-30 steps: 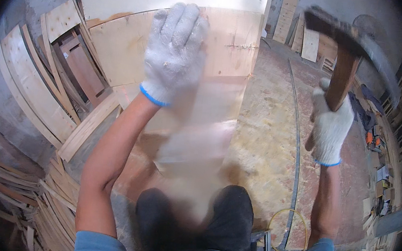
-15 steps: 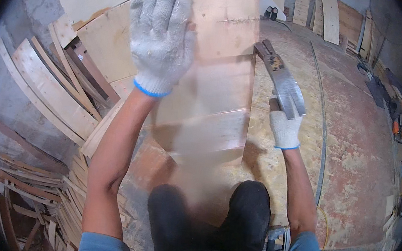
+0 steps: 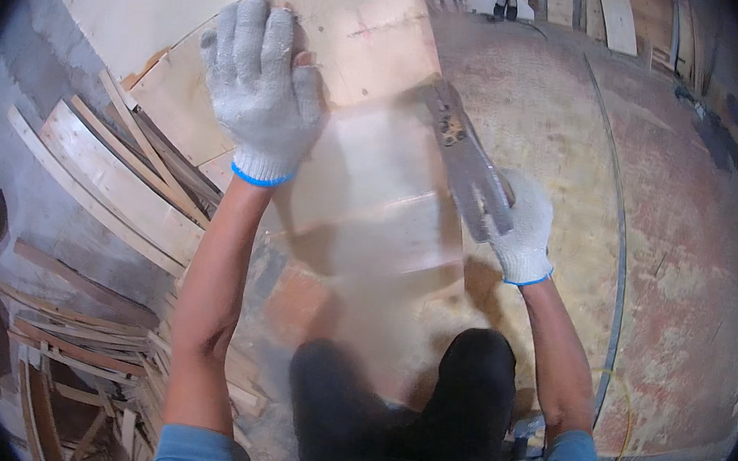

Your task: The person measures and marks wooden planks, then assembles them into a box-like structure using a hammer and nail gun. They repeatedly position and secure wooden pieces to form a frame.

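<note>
My left hand (image 3: 256,88), in a white knit glove with a blue cuff, lies open on a pale plywood panel (image 3: 386,156), fingers stretched away from me. My right hand (image 3: 527,225), gloved the same way, is closed round a claw hammer (image 3: 472,171). The hammer's metal head, slightly smeared by motion, hangs over the panel's right edge, its claw end toward me. The handle is mostly hidden behind the head and my glove. Whether the head touches the panel I cannot tell.
Curved wooden strips (image 3: 109,181) lean at the left, above a heap of offcuts (image 3: 95,355). A large pale sheet (image 3: 159,1) stands beyond the panel. On the worn floor (image 3: 686,291) runs a dark cable-like line (image 3: 620,212). Dark shoes (image 3: 506,8) sit at the back.
The hammer in my right hand has swung left and down, over the panel's edge. The whole view has shifted somewhat. My left hand stays spread on the panel.
</note>
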### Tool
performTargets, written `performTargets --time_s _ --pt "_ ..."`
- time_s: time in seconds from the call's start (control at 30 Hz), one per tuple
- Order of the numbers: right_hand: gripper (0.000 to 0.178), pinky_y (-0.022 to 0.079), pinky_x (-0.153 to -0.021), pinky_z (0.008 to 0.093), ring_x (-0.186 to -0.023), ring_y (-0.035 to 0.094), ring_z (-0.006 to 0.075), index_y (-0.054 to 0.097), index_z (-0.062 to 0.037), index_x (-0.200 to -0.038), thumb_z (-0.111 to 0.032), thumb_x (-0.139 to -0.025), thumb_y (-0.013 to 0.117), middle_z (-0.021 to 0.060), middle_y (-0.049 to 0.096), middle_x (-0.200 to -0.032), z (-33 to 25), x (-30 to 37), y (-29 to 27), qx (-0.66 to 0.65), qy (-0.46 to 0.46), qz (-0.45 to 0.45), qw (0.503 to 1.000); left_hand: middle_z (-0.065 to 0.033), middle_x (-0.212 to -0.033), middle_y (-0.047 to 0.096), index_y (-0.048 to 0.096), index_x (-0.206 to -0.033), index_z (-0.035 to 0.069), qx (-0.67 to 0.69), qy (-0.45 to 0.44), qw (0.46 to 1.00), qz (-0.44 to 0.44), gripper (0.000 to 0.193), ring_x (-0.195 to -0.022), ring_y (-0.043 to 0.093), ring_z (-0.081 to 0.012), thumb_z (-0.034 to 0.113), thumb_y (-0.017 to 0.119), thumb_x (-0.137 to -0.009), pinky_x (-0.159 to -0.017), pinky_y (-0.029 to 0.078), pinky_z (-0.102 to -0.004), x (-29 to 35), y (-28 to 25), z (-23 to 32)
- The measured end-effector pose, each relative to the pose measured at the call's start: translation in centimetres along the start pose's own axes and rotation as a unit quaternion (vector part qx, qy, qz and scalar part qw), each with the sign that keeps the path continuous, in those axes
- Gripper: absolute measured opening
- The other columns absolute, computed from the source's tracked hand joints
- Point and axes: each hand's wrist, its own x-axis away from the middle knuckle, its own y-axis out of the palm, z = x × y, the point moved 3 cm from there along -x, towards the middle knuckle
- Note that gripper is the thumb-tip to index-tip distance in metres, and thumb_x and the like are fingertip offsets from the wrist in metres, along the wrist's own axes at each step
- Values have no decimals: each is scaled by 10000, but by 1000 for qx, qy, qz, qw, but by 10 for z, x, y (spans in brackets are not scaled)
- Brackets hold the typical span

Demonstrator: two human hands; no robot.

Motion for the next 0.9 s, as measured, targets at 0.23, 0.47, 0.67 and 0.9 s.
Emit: performTargets --time_s 0.23,0.47,0.67,0.9 --pt "231 534 -742 488 -872 684 450 690 -33 -992 -220 -858 682 249 702 -922 130 101 16 45 215 -162 962 -201 -1458 556 630 -1366 55 -3 6 1000 -16 416 -1404 475 -402 191 604 -973 -1200 299 -530 -8 0 6" --pt "232 549 -832 521 -948 700 432 703 -49 -1000 -227 -874 625 249 719 -987 289 283 41 265 363 -268 852 -249 -1429 562 635 -1321 -14 -9 26 1000 0 379 -1378 489 -429 107 582 -966 -1199 301 -523 -6 2 13" --pt "294 545 -834 519 -944 703 410 711 -76 -987 -335 -851 686 214 729 -977 264 345 42 225 307 -271 884 -245 -1412 574 646 -1296 -28 9 29 1000 1 360 -1363 501 -436 86 569 -963 -1196 306 -527 -9 -4 15" --pt "435 557 -825 486 -928 701 416 724 -47 -1102 -412 -868 688 220 728 -997 236 240 51 109 318 -247 909 -239 -1406 576 647 -1298 1 66 -18 998 -10 392 -1370 487 -449 95 607 -920 -1198 302 -541 -9 -12 10"
